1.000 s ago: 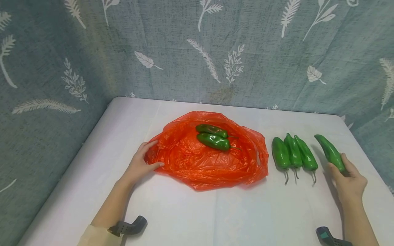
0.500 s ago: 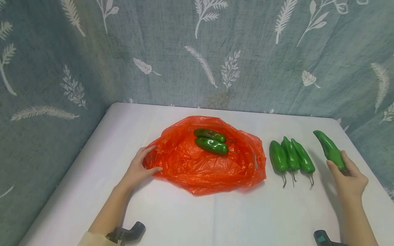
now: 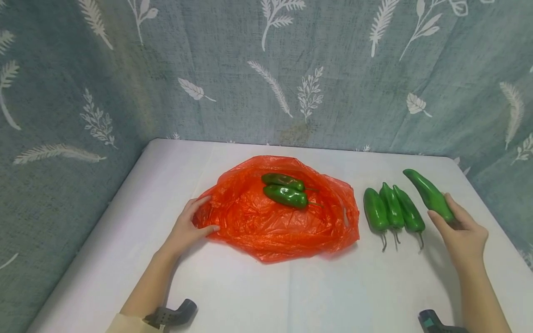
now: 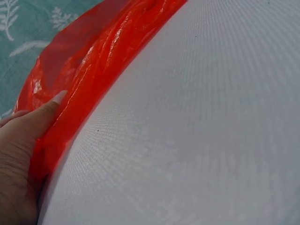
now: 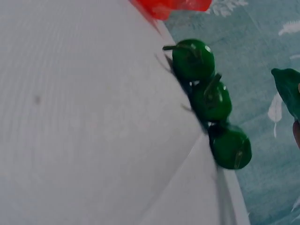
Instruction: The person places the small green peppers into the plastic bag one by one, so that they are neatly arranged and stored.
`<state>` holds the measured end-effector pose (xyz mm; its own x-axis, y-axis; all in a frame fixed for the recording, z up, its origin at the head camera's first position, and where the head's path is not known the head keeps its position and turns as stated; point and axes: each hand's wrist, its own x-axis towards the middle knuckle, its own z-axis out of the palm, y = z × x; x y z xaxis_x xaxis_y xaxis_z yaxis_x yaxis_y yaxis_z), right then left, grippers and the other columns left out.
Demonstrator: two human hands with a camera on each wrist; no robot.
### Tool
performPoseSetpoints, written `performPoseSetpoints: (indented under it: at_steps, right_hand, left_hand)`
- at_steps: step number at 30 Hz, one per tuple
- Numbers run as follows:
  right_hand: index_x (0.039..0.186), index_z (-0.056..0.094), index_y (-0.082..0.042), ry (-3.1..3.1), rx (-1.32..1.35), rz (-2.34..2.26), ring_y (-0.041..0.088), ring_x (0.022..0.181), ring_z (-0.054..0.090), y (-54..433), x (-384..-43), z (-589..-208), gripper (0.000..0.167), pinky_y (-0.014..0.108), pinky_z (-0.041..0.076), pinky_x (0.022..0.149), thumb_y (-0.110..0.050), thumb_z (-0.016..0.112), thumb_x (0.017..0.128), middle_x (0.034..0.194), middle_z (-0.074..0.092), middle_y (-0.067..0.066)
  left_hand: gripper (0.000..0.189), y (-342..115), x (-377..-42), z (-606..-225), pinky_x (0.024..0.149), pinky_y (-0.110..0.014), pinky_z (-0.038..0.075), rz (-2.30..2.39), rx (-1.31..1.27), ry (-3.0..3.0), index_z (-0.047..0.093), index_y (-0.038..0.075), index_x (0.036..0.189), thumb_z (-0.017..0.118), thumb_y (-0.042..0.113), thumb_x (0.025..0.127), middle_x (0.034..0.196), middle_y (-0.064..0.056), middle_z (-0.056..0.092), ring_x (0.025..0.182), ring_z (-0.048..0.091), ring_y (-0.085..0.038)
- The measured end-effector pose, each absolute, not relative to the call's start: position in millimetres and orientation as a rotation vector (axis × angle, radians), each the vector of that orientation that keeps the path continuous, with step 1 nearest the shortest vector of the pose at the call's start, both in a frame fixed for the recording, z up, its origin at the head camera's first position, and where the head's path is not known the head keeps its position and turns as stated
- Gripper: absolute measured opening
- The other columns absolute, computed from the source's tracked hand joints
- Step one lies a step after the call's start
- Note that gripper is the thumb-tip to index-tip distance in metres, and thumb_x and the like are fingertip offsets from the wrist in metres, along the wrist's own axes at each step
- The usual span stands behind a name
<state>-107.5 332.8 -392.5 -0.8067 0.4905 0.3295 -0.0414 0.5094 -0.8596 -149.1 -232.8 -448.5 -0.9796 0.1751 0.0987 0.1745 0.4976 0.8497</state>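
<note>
Left hand (image 3: 186,226), spread, touches the bag (image 3: 258,226), seemingly steadying its mouth around two peppers (image 3: 285,195); right of the bag, past three more peppers (image 3: 391,207), the right hand (image 3: 464,231) grips a raised pepper (image 3: 429,192).

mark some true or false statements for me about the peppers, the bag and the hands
1. The right hand holds a green pepper. True.
2. Two peppers lie in the red bag. True.
3. The left hand holds a pepper. False: the left hand is at the bag's edge, touching it.
4. Five peppers lie on the table beside the bag. False: three peppers do.
5. Those peppers' stems point toward the person. True.
</note>
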Motion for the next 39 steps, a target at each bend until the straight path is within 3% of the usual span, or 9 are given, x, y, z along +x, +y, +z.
performPoseSetpoints:
  at_steps: [8,16,23,34,39]
  right_hand:
    - [0.132,0.055,-0.017,-2.22,-0.344,1.348,-0.008,0.104,0.056,321,-103,-381,0.058,0.001,0.044,0.075,0.005,0.069,0.08,0.128,0.059,-0.01]
    - [0.129,0.056,-0.005,-1.904,-0.241,1.834,-0.005,0.1,0.06,315,-97,-368,0.057,0.006,0.047,0.075,0.015,0.066,0.078,0.123,0.063,-0.009]
    - [0.127,0.057,0.0,-1.869,-0.222,1.818,0.0,0.102,0.062,307,-98,-360,0.057,0.008,0.048,0.076,0.021,0.065,0.074,0.121,0.065,-0.006]
    - [0.125,0.049,0.017,-1.765,0.299,1.856,0.009,0.109,0.062,294,-102,-356,0.055,0.017,0.049,0.083,0.031,0.057,0.072,0.123,0.064,0.006]
    - [0.125,0.05,0.016,-1.814,0.341,1.832,0.008,0.109,0.062,287,-107,-355,0.054,0.016,0.048,0.084,0.028,0.059,0.073,0.122,0.064,0.004]
  left_hand:
    - [0.078,-234,-150,-449,0.097,-0.054,0.044,1.544,0.308,2.713,0.038,0.017,0.143,0.079,0.024,0.077,0.137,-0.009,0.039,0.128,0.038,-0.031]
    - [0.077,-234,-150,-450,0.095,-0.053,0.046,1.55,0.31,2.711,0.038,0.017,0.143,0.078,0.025,0.077,0.138,-0.009,0.038,0.128,0.038,-0.031]
    - [0.077,-234,-150,-450,0.096,-0.054,0.045,1.564,0.316,2.704,0.038,0.017,0.143,0.078,0.024,0.077,0.138,-0.009,0.038,0.128,0.038,-0.031]
    - [0.077,-234,-150,-450,0.098,-0.055,0.043,1.556,0.302,2.707,0.038,0.017,0.143,0.078,0.025,0.077,0.138,-0.009,0.038,0.129,0.037,-0.031]
    - [0.078,-234,-150,-449,0.097,-0.054,0.044,1.56,0.293,2.7,0.038,0.017,0.143,0.079,0.025,0.077,0.138,-0.008,0.038,0.129,0.038,-0.03]
